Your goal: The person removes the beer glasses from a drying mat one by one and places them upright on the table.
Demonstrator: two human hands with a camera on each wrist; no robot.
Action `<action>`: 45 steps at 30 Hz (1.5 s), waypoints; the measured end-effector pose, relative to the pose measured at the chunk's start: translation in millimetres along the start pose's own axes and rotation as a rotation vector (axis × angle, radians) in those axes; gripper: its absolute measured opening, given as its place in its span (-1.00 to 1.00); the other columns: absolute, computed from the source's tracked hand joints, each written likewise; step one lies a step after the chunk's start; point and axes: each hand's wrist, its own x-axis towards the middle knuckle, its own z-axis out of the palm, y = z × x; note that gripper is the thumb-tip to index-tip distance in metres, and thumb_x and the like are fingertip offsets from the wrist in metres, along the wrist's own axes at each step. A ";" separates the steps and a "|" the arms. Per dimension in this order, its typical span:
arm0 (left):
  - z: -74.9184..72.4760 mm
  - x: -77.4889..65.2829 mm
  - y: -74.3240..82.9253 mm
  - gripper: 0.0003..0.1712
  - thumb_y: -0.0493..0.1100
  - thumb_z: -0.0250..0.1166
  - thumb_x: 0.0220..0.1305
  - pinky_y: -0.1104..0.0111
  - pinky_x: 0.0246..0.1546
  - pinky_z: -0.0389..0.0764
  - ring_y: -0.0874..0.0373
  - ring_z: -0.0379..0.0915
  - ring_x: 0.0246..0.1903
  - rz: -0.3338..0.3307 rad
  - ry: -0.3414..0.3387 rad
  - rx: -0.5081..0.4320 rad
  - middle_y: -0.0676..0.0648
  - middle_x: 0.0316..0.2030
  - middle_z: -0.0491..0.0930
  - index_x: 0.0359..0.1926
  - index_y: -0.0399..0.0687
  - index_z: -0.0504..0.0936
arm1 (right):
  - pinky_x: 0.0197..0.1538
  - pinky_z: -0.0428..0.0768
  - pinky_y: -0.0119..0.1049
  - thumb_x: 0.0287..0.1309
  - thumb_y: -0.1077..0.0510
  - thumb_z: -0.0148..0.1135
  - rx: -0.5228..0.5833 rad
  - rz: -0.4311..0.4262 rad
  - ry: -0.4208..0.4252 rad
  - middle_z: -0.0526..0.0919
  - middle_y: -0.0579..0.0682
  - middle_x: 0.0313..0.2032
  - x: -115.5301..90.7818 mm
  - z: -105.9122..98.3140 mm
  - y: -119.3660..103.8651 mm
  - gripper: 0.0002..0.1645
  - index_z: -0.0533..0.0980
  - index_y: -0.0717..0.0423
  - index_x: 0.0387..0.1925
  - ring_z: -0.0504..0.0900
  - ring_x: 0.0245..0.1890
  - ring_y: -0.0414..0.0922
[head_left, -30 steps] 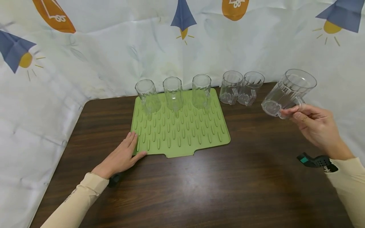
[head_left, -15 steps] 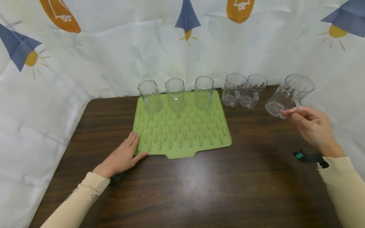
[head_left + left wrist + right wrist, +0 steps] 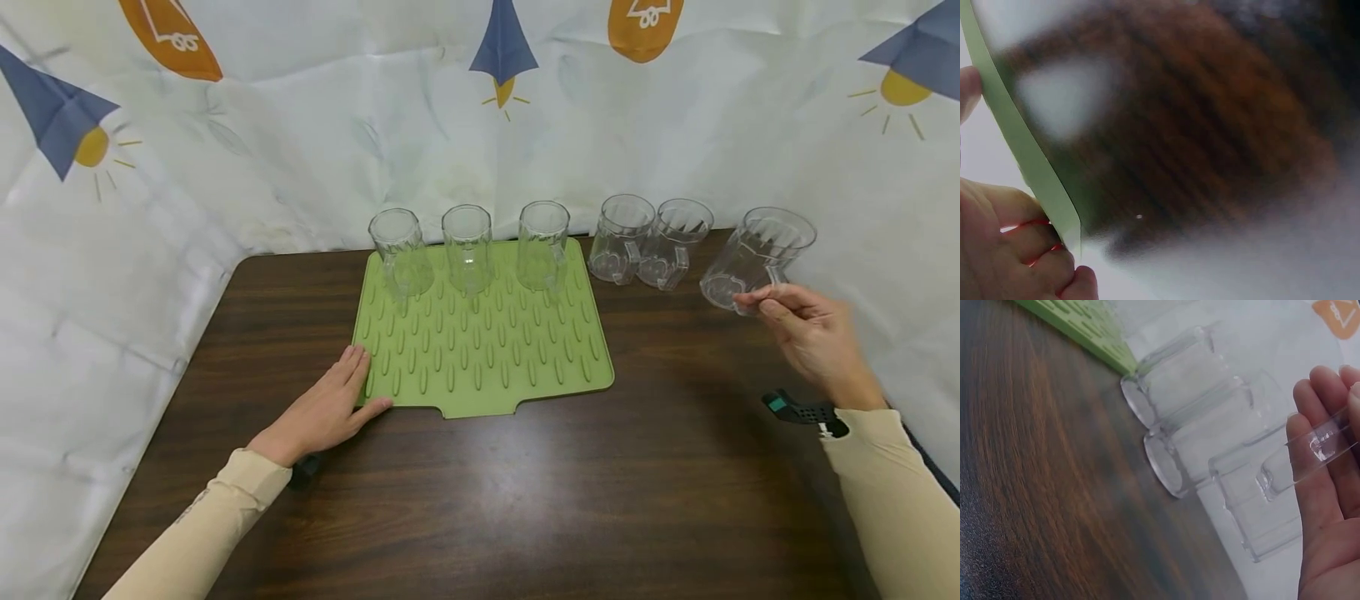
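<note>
My right hand [image 3: 813, 337] grips the handle of a clear mug [image 3: 757, 250], which tilts toward the right at the table's back right. In the right wrist view the fingers [image 3: 1316, 469] curl about that handle. My left hand [image 3: 322, 408] rests with straight fingers on the near left corner of a green drying mat [image 3: 480, 358]. Along the mat's back edge stand three clear mugs: a left mug [image 3: 402, 258], a middle mug [image 3: 468, 250] and a right mug [image 3: 543, 250]. Two further mugs, one [image 3: 618, 242] beside another [image 3: 675, 246], stand close together between the mat and the held mug.
The dark wooden table [image 3: 510, 500] reaches toward me in front of the mat. A white patterned curtain [image 3: 337, 150] hangs right behind the mugs and along the left side. A black strap [image 3: 806, 412] sits at my right wrist.
My right hand has lowered the held mug a little and brought it slightly left, nearer the two standing mugs. The left hand stays on the mat corner. The head view has shifted slightly.
</note>
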 end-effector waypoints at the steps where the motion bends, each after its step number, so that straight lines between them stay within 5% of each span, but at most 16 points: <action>1: 0.0 -0.2 0.2 0.07 0.32 0.06 0.54 -0.24 0.58 0.09 -0.40 -0.19 0.63 0.000 0.001 0.000 -0.50 0.61 -0.13 0.58 -0.50 0.00 | 0.20 0.70 -0.37 0.42 0.63 -0.20 -0.007 0.002 -0.002 0.78 0.24 0.04 0.3 -1.1 1.9 -0.67 0.45 0.73 0.05 0.75 0.13 -0.01; 10: 1.0 -0.5 0.6 0.07 0.33 0.05 0.54 -0.22 0.58 0.09 -0.38 -0.20 0.63 -0.007 0.005 -0.001 -0.48 0.62 -0.13 0.58 -0.48 -0.01 | 0.18 0.69 -0.44 0.43 0.58 -0.11 -0.122 0.030 -0.001 0.80 0.11 0.03 2.8 -11.0 15.9 -0.70 0.49 0.64 0.06 0.76 0.11 -0.12; 28: 2.8 0.4 -0.9 0.09 0.36 0.03 0.53 -0.22 0.59 0.09 -0.35 -0.23 0.64 -0.027 -0.003 -0.002 -0.44 0.63 -0.17 0.60 -0.44 -0.04 | 0.20 0.67 -0.46 0.41 0.59 -0.08 -0.063 0.028 0.039 0.81 0.10 0.01 14.8 -21.2 38.6 -0.68 0.50 0.63 0.09 0.76 0.11 -0.13; 45: 3.0 -1.8 0.5 0.07 0.34 0.05 0.53 -0.21 0.58 0.12 -0.36 -0.18 0.63 -0.029 0.013 -0.008 -0.44 0.62 -0.11 0.60 -0.44 -0.01 | 0.20 0.66 -0.51 0.42 0.54 -0.03 -0.115 0.044 0.079 0.82 0.03 -0.01 26.7 -28.8 49.2 -0.72 0.50 0.62 0.06 0.76 0.10 -0.19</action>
